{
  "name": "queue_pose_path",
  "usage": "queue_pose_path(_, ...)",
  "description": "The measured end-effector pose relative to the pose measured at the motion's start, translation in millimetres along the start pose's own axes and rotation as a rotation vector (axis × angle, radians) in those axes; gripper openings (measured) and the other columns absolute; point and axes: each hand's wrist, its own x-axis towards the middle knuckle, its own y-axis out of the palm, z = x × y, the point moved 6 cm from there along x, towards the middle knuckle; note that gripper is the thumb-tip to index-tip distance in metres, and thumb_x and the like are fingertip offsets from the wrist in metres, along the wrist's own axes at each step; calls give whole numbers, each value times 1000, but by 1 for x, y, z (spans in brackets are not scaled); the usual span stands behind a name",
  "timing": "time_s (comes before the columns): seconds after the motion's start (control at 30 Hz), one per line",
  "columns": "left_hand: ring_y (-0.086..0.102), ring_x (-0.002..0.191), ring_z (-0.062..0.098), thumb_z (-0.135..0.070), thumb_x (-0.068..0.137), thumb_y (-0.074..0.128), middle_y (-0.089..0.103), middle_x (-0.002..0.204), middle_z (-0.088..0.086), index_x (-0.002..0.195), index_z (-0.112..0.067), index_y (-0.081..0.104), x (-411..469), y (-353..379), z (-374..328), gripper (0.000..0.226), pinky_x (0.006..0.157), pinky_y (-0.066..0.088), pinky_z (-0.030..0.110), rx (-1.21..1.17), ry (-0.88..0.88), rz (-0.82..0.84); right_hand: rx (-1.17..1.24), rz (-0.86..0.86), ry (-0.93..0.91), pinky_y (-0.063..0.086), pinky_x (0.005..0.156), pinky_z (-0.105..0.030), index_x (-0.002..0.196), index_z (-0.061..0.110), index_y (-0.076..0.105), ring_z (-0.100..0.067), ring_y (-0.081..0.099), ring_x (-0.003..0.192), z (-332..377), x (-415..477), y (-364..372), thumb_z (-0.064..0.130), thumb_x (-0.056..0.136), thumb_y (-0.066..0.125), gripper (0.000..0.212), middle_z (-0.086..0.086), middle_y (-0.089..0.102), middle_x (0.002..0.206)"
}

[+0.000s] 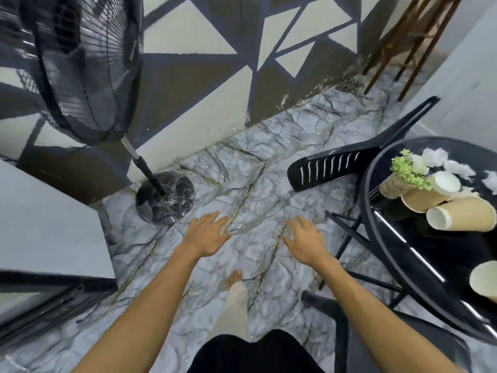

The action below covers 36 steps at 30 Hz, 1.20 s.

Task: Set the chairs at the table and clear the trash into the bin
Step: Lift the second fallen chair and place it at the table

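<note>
A round black table [376, 238] stands at the right. On it lie several tipped tan paper cups [460, 214], crumpled white tissue [457, 166] and a small vase of green and white flowers [403, 173]. A black plastic chair [333, 168] leans against the table's far side, its slatted back towards me. Another black chair [330, 313] shows partly at the table's near side. My left hand [207, 232] and my right hand [306, 238] hang over the marble floor with fingers spread, holding nothing, left of the table.
A black pedestal fan [80, 65] stands at the left, its round base [164, 197] on the floor near my left hand. A patterned wall runs behind it. Wooden legs [398, 49] stand in the far right corner. My bare foot [234, 278] is below my hands.
</note>
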Motion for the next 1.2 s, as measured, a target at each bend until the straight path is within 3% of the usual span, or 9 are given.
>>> queue_pose_path(0.37,16,150,22,-53,99,35,16,164,3,154,-29,23,178,-109,30,61,119,15,47,130,154,117,22,-25,158,20,115,-48,147,25,36,-27,18,148,29,142,-74,46,99,41,53,-8,22,161)
queue_pose_path(0.73,28,145,26,-56,97,32,27,160,2,151,-29,30,357,-195,26,60,116,22,49,240,176,228,92,77,231,29,112,-49,144,25,43,-29,30,142,8,306,-140,47,98,40,51,-7,33,156)
queue_pose_path(0.87,35,140,27,-57,96,32,36,156,3,145,-29,41,418,-237,17,57,112,28,48,276,179,259,113,121,249,34,109,-50,142,22,45,-31,35,138,-8,368,-171,48,98,41,52,-7,39,152)
queue_pose_path(1.03,24,148,25,-53,100,33,22,162,4,153,-26,27,491,-288,-2,60,119,18,45,309,218,299,196,110,311,42,102,-50,131,22,56,-32,46,129,-23,434,-212,50,96,42,47,-6,53,138)
queue_pose_path(1.2,38,139,27,-51,98,35,41,152,4,143,-29,44,587,-344,-30,51,112,31,45,357,342,260,249,93,397,30,108,-54,139,26,50,-29,38,136,-41,503,-254,48,99,38,47,-4,42,150)
